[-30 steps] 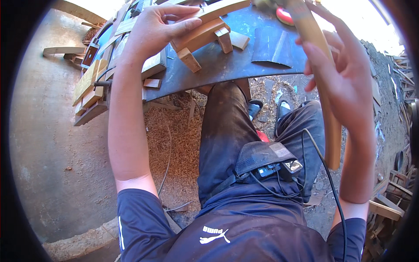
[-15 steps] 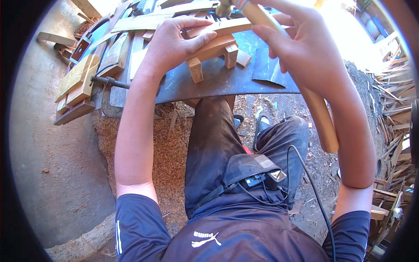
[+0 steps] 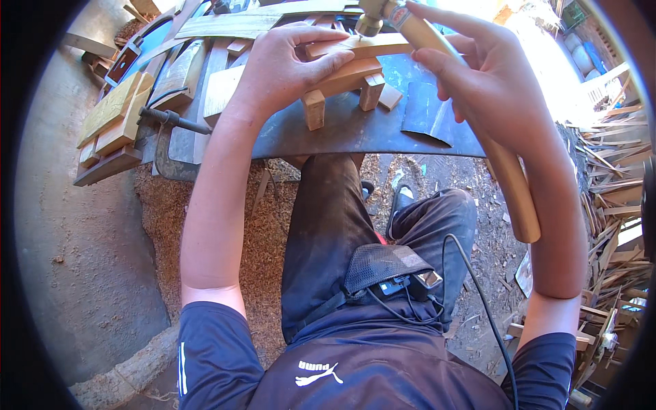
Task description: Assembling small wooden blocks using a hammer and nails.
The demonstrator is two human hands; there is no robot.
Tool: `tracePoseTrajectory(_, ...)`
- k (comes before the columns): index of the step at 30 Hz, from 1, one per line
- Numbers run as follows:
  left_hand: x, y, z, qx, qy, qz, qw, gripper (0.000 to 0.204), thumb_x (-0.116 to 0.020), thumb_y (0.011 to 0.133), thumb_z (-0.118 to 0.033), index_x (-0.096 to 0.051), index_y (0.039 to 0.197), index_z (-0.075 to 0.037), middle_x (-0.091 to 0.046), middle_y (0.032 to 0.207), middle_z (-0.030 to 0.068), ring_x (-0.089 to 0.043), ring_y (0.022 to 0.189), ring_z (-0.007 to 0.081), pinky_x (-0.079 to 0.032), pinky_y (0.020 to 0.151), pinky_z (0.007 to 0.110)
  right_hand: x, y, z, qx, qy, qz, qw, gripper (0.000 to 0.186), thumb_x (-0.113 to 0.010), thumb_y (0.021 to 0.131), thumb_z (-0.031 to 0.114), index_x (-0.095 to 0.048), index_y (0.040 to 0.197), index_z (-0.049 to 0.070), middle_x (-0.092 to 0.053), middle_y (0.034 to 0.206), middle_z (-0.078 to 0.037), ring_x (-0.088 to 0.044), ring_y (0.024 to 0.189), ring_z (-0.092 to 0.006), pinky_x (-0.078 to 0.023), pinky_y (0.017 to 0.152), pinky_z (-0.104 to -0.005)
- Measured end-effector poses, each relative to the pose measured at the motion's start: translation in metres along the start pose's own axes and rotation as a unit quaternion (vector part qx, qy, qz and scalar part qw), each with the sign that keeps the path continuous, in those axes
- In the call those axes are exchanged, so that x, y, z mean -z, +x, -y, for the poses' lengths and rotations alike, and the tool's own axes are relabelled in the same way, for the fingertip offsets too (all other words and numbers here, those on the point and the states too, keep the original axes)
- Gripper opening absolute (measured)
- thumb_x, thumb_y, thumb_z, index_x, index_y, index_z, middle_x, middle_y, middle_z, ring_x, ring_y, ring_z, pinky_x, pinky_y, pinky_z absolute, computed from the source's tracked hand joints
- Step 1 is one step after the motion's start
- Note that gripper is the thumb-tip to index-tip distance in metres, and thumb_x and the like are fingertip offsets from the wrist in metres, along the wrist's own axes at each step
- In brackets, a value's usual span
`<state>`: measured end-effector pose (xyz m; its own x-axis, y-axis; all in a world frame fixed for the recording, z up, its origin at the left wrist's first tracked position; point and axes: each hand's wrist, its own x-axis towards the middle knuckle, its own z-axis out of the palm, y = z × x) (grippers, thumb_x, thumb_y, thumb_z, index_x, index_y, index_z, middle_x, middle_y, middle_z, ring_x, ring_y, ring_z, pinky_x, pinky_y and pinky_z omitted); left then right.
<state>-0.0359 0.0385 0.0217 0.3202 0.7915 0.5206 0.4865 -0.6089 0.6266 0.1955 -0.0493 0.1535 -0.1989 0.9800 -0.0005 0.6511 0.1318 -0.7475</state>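
My left hand [image 3: 283, 72] is closed on a pale wood strip [image 3: 384, 45], thumb on the near side and fingers across the far side. Below the strip lies a wider wood piece [image 3: 350, 75], with two short wood blocks [image 3: 314, 109] projecting from it toward me. In my right hand [image 3: 488, 78] is a hammer [image 3: 514, 198], its pale wooden handle slanting down along my forearm. The metal hammer head [image 3: 370, 24] hangs just over the strip, close to a small nail [image 3: 359, 37] standing in it. Whether head and nail touch, I cannot tell.
A C-clamp [image 3: 164, 154] grips the bench's left edge beside stacked boards [image 3: 113, 126]. A dark curved sheet [image 3: 427, 113] lies on the blue-grey bench top [image 3: 287, 137]. Wood shavings [image 3: 205, 273] cover the floor, and scrap slats [image 3: 615, 184] pile up at right.
The hammer head has come down slightly to the right, nearer the strip. My left hand still holds the strip; the whole view has shifted a little.
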Motion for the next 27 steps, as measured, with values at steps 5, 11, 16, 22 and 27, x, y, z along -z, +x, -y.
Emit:
tracePoseTrajectory(5,0.0,0.0,-0.006,0.028,0.0,0.014,1.0,0.039,-0.084,0.089,-0.035,-0.08,0.118,-0.008,-0.077,0.101,0.0057,-0.07,0.093,0.0132,-0.055,0.086,0.029,0.001,-0.004,0.001,0.099,0.048,-0.046,0.993,0.048,-0.062,0.105,0.017,-0.054,0.149,0.0,-0.069,0.073,-0.004,-0.061,0.059,-0.0077,-0.049,0.051,-0.0243)
tracePoseTrajectory(11,-0.002,-0.003,0.0,0.023,0.011,-0.002,1.0,0.037,-0.083,0.09,-0.034,-0.08,0.119,-0.01,-0.077,0.102,0.0054,-0.07,0.095,0.0129,-0.055,0.086,0.028,-0.002,-0.001,0.002,-0.015,0.013,-0.01,1.0,0.049,-0.065,0.104,0.014,-0.054,0.15,0.002,-0.068,0.075,-0.002,-0.059,0.059,-0.0075,-0.047,0.051,-0.0235)
tracePoseTrajectory(16,-0.004,-0.012,-0.008,0.053,-0.009,-0.04,0.998,0.038,-0.085,0.089,-0.035,-0.081,0.117,-0.01,-0.077,0.105,0.0055,-0.07,0.098,0.0128,-0.055,0.087,0.028,-0.002,-0.016,-0.028,0.042,0.014,-0.057,0.997,0.05,-0.064,0.104,0.016,-0.052,0.152,0.003,-0.072,0.082,-0.006,-0.064,0.065,-0.0108,-0.053,0.058,-0.0259)
tracePoseTrajectory(22,-0.015,-0.014,-0.002,0.008,0.038,-0.115,0.993,0.032,-0.078,0.095,-0.037,-0.082,0.115,-0.013,-0.078,0.108,0.0071,-0.069,0.104,0.0176,-0.052,0.097,0.034,-0.007,-0.044,-0.069,0.069,0.151,-0.109,0.98,0.059,-0.071,0.1,0.02,-0.051,0.153,0.004,-0.075,0.108,-0.016,-0.063,0.066,-0.0086,-0.052,0.049,-0.0222)
tracePoseTrajectory(27,-0.017,-0.013,-0.003,0.046,0.082,-0.139,0.986,0.031,-0.072,0.099,-0.04,-0.083,0.113,-0.014,-0.077,0.113,0.0076,-0.065,0.11,0.0197,-0.048,0.101,0.037,-0.013,-0.065,-0.094,0.032,0.202,-0.123,0.971,0.061,-0.073,0.1,0.019,-0.05,0.154,0.004,-0.075,0.108,-0.017,-0.064,0.067,-0.009,-0.052,0.05,-0.0219)
